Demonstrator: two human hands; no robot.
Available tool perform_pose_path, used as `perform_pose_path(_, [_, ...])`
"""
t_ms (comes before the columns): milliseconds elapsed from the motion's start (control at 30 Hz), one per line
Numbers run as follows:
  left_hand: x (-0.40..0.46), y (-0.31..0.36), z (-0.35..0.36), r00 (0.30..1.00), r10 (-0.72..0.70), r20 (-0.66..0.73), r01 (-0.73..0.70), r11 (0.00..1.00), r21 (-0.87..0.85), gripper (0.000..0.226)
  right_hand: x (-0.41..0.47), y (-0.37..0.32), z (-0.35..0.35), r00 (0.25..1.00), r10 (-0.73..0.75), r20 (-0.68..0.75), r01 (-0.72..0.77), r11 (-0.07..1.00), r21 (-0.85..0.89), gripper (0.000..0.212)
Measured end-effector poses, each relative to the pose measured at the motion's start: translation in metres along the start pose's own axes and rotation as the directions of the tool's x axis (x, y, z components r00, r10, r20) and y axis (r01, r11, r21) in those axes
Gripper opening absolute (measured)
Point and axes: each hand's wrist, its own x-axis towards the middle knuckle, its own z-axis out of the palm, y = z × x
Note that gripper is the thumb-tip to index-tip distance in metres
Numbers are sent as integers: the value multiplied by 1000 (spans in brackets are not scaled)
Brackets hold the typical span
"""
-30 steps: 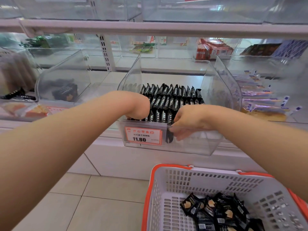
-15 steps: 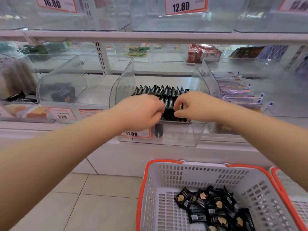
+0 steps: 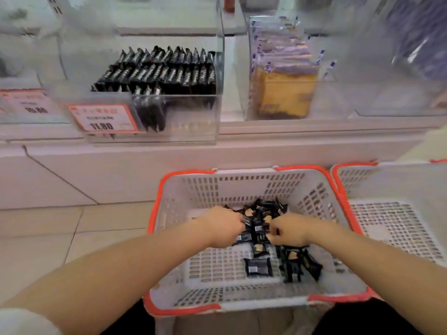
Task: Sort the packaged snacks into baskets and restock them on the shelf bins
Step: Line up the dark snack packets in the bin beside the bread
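Two hands are seen in the head view, lowered into the white basket. The left hand is curled on black snack packets; the right hand pinches at the same heap. Between them the packets lie, equally near both. The clear shelf bin stands up and forward, half filled.

Motion blur smears the shelf's upper left and far right; print on the black snack packs too small to read; fingertips of left hand and right hand buried in the packs, grip unclear; second basket cut off at right edge.
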Motion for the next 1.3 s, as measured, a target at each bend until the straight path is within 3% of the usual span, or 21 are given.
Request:
perform_pose_path(167, [45,35,68,975,59,214,-30,991,-132,28,39,45,77,984,75,161,-77,997,4,18])
perform_pose_path(300, [71,59,111,947,84,310,-1,966,-259,30,55,67,127,989,121,82,-124,992,29,34])
perform_pose_path(400, [89,68,137,916,15,401,130,935,-331,31,66,78,151,991,126,-48,-127,992,-17,53])
perform_pose_path(533, [109,70,163,880,-91,467,294,876,-382,40,83,92,160,979,185,-84,-176,979,104,69])
perform_pose_path(633, [124,73,178,873,-229,431,412,818,-400,54,94,102,163,983,168,-73,-159,980,116,55])
perform_pose_path(767, [140,77,193,894,-265,361,404,826,-394,61,101,110,165,991,126,-37,-119,981,156,37])
perform_pose_path(967, [160,89,205,895,-311,319,420,828,-372,52,106,122,158,993,11,120,-41,968,249,40])
perform_pose_path(1033, [164,92,207,895,-316,313,418,840,-346,54,105,123,155,982,-52,182,15,980,199,44])
perform_pose_path(1167, [163,100,216,913,-307,268,372,896,-242,53,94,119,154,992,-84,98,72,990,120,37])
perform_pose_path(1233, [161,100,218,927,-285,243,347,898,-269,51,88,119,146,999,-25,27,17,967,253,36])
perform_pose_path(1300, [160,94,214,928,-274,251,359,836,-415,50,81,121,132,998,47,-43,-25,910,413,34])
